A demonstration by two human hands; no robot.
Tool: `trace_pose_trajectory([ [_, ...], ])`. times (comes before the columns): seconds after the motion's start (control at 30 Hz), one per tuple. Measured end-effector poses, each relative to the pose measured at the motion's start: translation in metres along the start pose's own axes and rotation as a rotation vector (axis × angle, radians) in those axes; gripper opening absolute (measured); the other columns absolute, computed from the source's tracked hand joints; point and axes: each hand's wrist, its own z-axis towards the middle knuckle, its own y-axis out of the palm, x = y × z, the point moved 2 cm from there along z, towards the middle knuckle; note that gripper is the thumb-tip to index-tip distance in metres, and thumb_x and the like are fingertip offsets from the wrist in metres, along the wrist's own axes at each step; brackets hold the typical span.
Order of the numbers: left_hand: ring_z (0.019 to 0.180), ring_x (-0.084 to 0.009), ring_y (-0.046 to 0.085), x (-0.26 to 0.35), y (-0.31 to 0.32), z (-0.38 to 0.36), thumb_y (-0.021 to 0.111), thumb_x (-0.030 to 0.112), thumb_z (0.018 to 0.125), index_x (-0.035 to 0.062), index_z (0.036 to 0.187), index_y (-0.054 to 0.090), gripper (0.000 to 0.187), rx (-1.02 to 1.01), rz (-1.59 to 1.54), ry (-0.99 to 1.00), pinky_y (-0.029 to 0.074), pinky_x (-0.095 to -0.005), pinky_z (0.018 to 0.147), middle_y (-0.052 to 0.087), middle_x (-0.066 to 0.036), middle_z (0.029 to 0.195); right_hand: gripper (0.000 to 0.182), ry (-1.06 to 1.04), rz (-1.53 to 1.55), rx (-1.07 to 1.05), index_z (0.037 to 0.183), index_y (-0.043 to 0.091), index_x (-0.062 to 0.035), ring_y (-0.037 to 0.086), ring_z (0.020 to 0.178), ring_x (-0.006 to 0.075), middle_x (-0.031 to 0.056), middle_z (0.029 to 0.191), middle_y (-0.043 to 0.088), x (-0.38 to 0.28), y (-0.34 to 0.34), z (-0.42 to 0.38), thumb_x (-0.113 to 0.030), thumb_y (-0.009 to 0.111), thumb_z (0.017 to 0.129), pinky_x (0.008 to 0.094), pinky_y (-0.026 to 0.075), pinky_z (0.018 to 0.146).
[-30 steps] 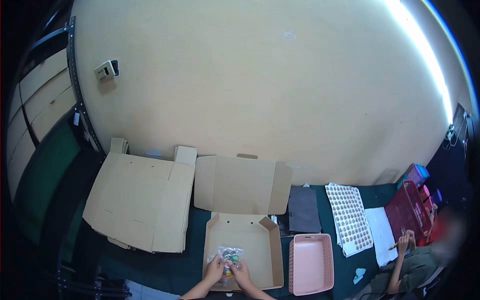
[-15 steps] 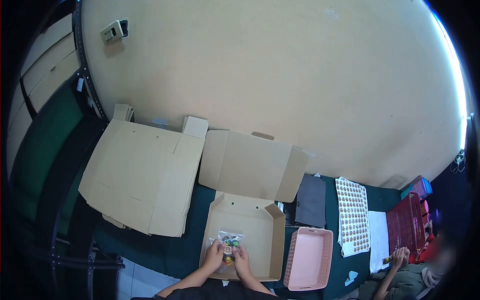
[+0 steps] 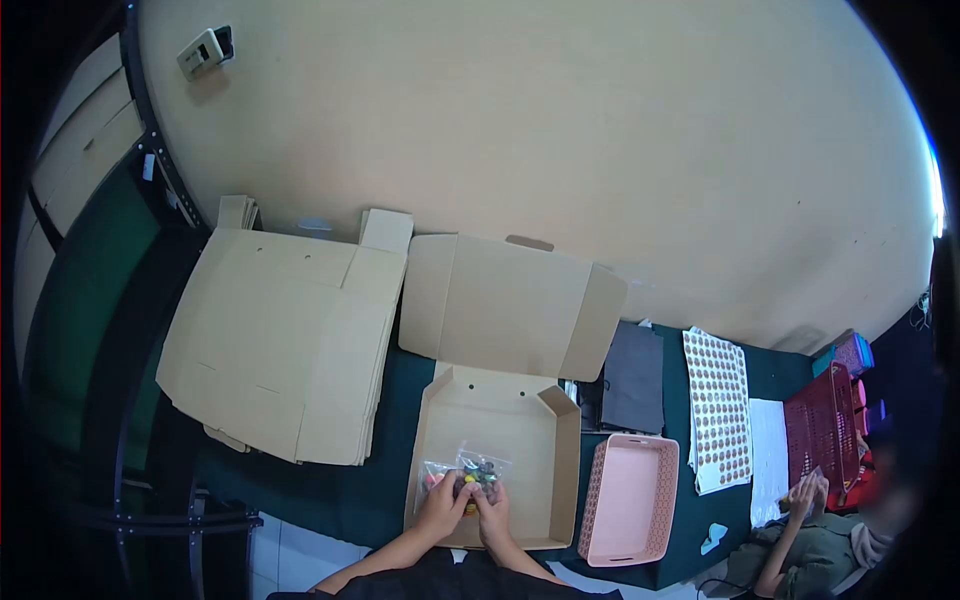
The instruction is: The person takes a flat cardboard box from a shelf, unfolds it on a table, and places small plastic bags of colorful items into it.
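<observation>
An open cardboard box (image 3: 500,400) lies in front of me with its lid raised toward the wall. Over its lower left part, my left hand (image 3: 440,510) and my right hand (image 3: 494,515) pinch a clear plastic bag (image 3: 482,474) of small colourful pieces between them. The fingers of both hands are closed on the bag's lower part. Just left of it, a second clear bag (image 3: 431,474) with pinkish pieces lies in the box, partly behind my left hand.
Flat cardboard stack (image 3: 280,340) at left; pink basket (image 3: 630,500), dark folded items (image 3: 633,380) and sticker sheets (image 3: 718,410) at right. Beyond them, a maroon basket (image 3: 822,420) and a co-worker (image 3: 810,550) whose hands hold a small bag.
The view has shifted slightly. My hands have turned the bag a little, and the pinkish bag beside it shows more. The co-worker's hands have moved apart somewhat, with a clear bag between them.
</observation>
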Motion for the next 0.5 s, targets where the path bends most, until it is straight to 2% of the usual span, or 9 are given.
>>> trace_pose_trajectory([
  [0.13, 0.082, -0.0377, 0.056, 0.004, -0.003, 0.002, 0.043, 0.022, 0.090, -0.0011, 0.097, 0.048, 0.024, 0.032, 0.010, -0.035, 0.043, -0.0404, 0.070, 0.057, -0.022, 0.085, 0.028, 0.092, 0.093, -0.032, 0.112, 0.045, -0.0005, 0.054, 0.093, 0.0141, 0.0069, 0.103, 0.055, 0.000, 0.000, 0.001, -0.009, 0.054, 0.086, 0.0267, 0.042, 0.082],
  [0.2, 0.078, -0.0371, 0.057, 0.000, -0.003, 0.003, 0.043, 0.021, 0.090, -0.0013, 0.097, 0.047, 0.024, 0.111, -0.048, -0.039, 0.044, -0.0398, 0.068, 0.058, -0.021, 0.083, 0.027, 0.173, 0.201, -0.013, 0.111, 0.046, -0.0002, 0.053, 0.095, 0.0139, 0.0068, 0.104, 0.055, 0.001, -0.001, 0.002, -0.010, 0.052, 0.087, 0.0259, 0.042, 0.083],
  [0.33, 0.076, -0.0361, 0.058, -0.007, -0.001, 0.003, 0.043, 0.023, 0.091, -0.0011, 0.097, 0.047, 0.026, 0.121, -0.140, -0.081, 0.044, -0.0392, 0.067, 0.058, -0.021, 0.080, 0.026, 0.104, 0.048, -0.033, 0.111, 0.047, -0.0005, 0.052, 0.096, 0.0130, 0.0063, 0.106, 0.054, -0.001, 0.001, 0.003, -0.012, 0.051, 0.088, 0.0266, 0.042, 0.083],
  [0.4, 0.075, -0.0299, 0.060, -0.005, -0.001, 0.002, 0.043, 0.025, 0.091, -0.0013, 0.096, 0.046, 0.027, 0.087, -0.120, 0.003, 0.045, -0.0368, 0.067, 0.058, -0.018, 0.079, 0.027, 0.077, 0.034, -0.085, 0.112, 0.047, -0.0002, 0.052, 0.096, 0.0129, 0.0063, 0.105, 0.055, 0.000, 0.001, 0.001, -0.013, 0.051, 0.088, 0.0266, 0.042, 0.083],
  [0.43, 0.075, -0.0299, 0.060, -0.001, -0.003, 0.002, 0.043, 0.025, 0.091, -0.0013, 0.096, 0.046, 0.027, 0.090, -0.119, 0.002, 0.045, -0.0368, 0.067, 0.058, -0.018, 0.079, 0.027, 0.078, 0.034, -0.087, 0.112, 0.047, -0.0002, 0.052, 0.096, 0.0129, 0.0063, 0.105, 0.055, 0.001, 0.000, 0.001, -0.013, 0.051, 0.088, 0.0266, 0.042, 0.083],
  [0.5, 0.075, -0.0231, 0.061, 0.010, -0.008, 0.002, 0.045, 0.025, 0.091, -0.0015, 0.095, 0.047, 0.027, 0.077, -0.229, -0.122, 0.046, -0.0331, 0.065, 0.059, -0.015, 0.079, 0.027, 0.200, 0.128, 0.002, 0.111, 0.047, 0.0007, 0.054, 0.094, 0.0129, 0.0064, 0.103, 0.056, 0.002, -0.002, 0.001, -0.011, 0.052, 0.087, 0.0257, 0.043, 0.082],
])
